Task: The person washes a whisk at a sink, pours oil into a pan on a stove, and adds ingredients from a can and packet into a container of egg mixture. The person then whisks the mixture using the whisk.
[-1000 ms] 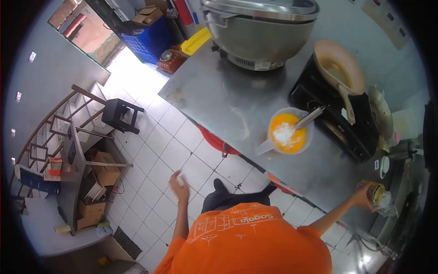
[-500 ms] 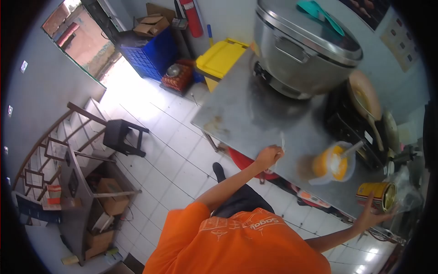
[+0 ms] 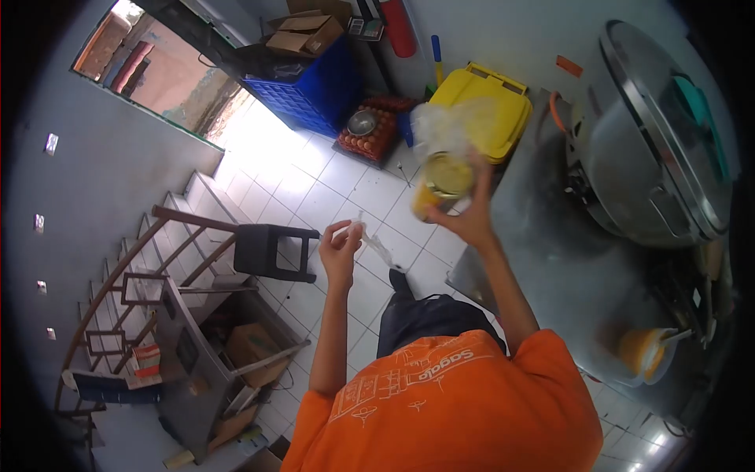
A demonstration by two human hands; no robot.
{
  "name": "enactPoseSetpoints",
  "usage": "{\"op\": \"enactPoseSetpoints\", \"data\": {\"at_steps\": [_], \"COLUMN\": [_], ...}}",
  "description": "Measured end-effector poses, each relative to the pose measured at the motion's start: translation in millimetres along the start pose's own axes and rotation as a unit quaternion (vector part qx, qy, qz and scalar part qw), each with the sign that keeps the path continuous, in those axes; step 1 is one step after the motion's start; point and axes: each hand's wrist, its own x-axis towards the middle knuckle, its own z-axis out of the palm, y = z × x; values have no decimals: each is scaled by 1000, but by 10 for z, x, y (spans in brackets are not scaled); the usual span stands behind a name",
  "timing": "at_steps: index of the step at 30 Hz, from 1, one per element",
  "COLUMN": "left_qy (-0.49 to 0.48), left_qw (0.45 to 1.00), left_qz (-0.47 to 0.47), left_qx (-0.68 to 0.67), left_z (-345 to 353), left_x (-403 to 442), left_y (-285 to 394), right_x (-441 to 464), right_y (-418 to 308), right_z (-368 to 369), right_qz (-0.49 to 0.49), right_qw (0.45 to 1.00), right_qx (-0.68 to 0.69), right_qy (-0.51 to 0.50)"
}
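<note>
My right hand (image 3: 472,206) is wrapped round a yellow can (image 3: 445,179), held up near the table's corner, with its round end facing me. A clear plastic bag (image 3: 448,126) puffs out just beyond the can; how it is held is blurred. Lower and to the left, my left hand (image 3: 343,242) pinches a thin strip of clear plastic (image 3: 379,248) that hangs over the floor. The measuring jug (image 3: 645,354) of orange liquid stands on the steel table (image 3: 543,291) at the right, a whisk handle sticking out of it.
A large steel cooker (image 3: 653,149) stands on the table at the upper right. Beyond the table are a yellow lidded bin (image 3: 491,106), a blue crate (image 3: 311,94) and egg trays (image 3: 373,145). A black stool (image 3: 275,252) stands on the floor at left.
The view has turned left. My right hand has carried the can and plastic bag from the table's right end to near the bin. My left hand has moved off the table edge with the strip.
</note>
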Motion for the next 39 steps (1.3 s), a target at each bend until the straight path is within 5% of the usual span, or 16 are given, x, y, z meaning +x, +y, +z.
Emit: {"op": "enactPoseSetpoints", "data": {"at_steps": [4, 10, 15, 23, 32, 36, 39], "left_qy": [-16, -137, -238, -199, -204, -184, -185], "left_qw": [997, 981, 962, 979, 952, 944, 945], "left_qz": [16, -38, -70, 28, -66, -79, -128], "left_qx": [-67, -132, -110, 40, 218, 263, 238], "left_z": [-287, -486, -311, 84, 749, 927, 909], "left_x": [653, 1728, 2489, 3527, 4411, 4529, 4554], "left_y": [104, 480, 636, 635, 359, 148, 9], "right_x": [353, 809, 1270, 2059, 2414, 2254, 2040], "right_y": [452, 912, 1239, 2026, 2936, 3480, 3971], "right_z": [1228, 2159, 2253, 2349, 1913, 1396, 889], "right_qz": [61, 81, 120, 90, 93, 22, 86], "right_qw": [988, 992, 988, 993, 987, 937, 850], "right_qx": [92, 47, -55, -2, -37, -320, -499], "right_qy": [-107, -79, -85, -70, -127, -139, -143]}}
